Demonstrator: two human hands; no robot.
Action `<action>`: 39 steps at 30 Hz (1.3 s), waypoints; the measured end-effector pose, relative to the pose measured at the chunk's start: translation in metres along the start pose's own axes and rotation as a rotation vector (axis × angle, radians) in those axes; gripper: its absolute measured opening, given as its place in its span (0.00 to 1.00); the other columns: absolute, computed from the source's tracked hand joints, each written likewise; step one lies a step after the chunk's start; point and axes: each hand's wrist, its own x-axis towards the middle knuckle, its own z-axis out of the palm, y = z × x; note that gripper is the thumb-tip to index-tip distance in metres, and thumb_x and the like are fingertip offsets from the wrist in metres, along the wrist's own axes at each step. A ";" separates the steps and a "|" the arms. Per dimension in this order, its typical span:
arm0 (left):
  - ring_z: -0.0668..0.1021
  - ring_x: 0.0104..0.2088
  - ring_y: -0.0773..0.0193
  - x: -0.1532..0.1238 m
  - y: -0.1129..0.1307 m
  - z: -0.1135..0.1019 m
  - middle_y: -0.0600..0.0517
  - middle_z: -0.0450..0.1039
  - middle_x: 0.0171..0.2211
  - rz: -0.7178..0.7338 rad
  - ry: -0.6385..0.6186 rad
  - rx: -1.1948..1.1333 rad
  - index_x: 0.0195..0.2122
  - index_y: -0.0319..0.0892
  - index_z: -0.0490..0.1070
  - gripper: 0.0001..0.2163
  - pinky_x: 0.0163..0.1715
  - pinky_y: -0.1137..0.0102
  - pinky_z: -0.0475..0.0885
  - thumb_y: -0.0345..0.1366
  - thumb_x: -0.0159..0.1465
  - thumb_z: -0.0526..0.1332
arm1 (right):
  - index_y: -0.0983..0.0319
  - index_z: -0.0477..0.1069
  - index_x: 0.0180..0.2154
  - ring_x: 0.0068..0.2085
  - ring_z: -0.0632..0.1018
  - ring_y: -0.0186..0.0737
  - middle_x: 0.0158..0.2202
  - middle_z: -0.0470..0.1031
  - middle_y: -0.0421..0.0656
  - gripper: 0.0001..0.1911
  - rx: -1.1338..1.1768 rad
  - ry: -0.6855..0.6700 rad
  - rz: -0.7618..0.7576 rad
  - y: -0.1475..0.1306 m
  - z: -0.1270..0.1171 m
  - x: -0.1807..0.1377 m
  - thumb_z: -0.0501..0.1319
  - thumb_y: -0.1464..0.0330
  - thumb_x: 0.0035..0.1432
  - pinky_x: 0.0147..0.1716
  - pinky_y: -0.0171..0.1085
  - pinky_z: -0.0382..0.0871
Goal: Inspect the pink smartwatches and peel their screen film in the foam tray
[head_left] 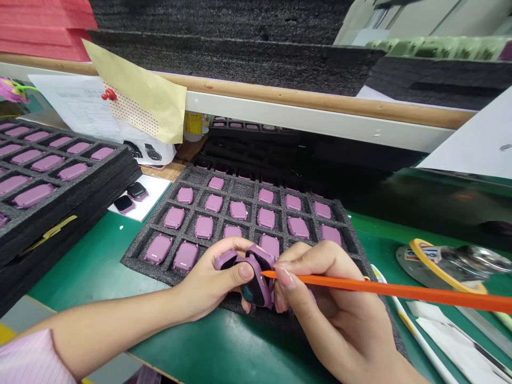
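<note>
We hold a mauve smartwatch [262, 285] just below the middle of our view, gripped between both hands. Our left hand [208, 282] closes narrowly around it, thumb on the near side and fingers curling behind, while the dark, glossy screen [253, 294] shows at the lower edge of the watch. Our right hand [324, 298] pinches a slim orange plastic stick [384, 286], whose pointed tip meets the watch at its upper part and whose shaft runs out toward 3 o'clock.

Beneath our hands lies a charcoal foam tray [136, 261], coarse and speckled, cut into a grid of rectangular pockets. Rounded, matte mauve watch bodies [204, 227] sit in those pockets from 10 to 1 o'clock. At 9 o'clock, stacked foam trays [100, 181] hold more of the same, and two dark-faced watches [136, 191] rest on a white card [154, 192] beside them. A green work mat [84, 256] spreads below everything. At 3 o'clock, a yellow ring [444, 261] lies on a silvery disc. At 11 o'clock, a cream paper envelope [138, 101] hangs from a wooden rail [320, 96]. Our pink striped sleeve [32, 357] enters at 7 o'clock.
</note>
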 end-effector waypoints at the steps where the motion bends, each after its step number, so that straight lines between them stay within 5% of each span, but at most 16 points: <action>1: 0.77 0.21 0.71 0.000 -0.001 0.000 0.56 0.73 0.27 0.004 0.006 0.002 0.40 0.41 0.71 0.22 0.19 0.79 0.72 0.50 0.54 0.74 | 0.56 0.65 0.41 0.28 0.73 0.32 0.32 0.67 0.39 0.08 -0.004 -0.006 0.000 0.000 -0.001 0.000 0.54 0.76 0.69 0.27 0.36 0.72; 24: 0.75 0.21 0.71 0.000 -0.001 0.000 0.57 0.72 0.25 0.022 0.038 0.017 0.40 0.41 0.72 0.23 0.16 0.79 0.71 0.50 0.53 0.75 | 0.56 0.63 0.37 0.29 0.72 0.31 0.29 0.68 0.36 0.08 -0.018 -0.040 -0.015 0.001 0.000 0.002 0.54 0.73 0.71 0.27 0.32 0.70; 32: 0.75 0.22 0.69 -0.002 -0.001 0.001 0.52 0.75 0.26 0.018 0.072 -0.001 0.42 0.38 0.72 0.25 0.17 0.78 0.68 0.51 0.52 0.75 | 0.58 0.67 0.36 0.18 0.72 0.30 0.21 0.69 0.33 0.06 0.152 0.239 0.107 -0.001 -0.008 0.012 0.60 0.67 0.68 0.17 0.30 0.69; 39: 0.74 0.21 0.72 -0.003 0.001 0.000 0.54 0.74 0.28 0.058 0.076 0.014 0.41 0.40 0.75 0.25 0.16 0.80 0.67 0.51 0.50 0.76 | 0.58 0.68 0.35 0.24 0.75 0.32 0.26 0.71 0.37 0.07 -0.028 0.115 0.035 -0.008 0.000 0.004 0.59 0.68 0.69 0.23 0.33 0.72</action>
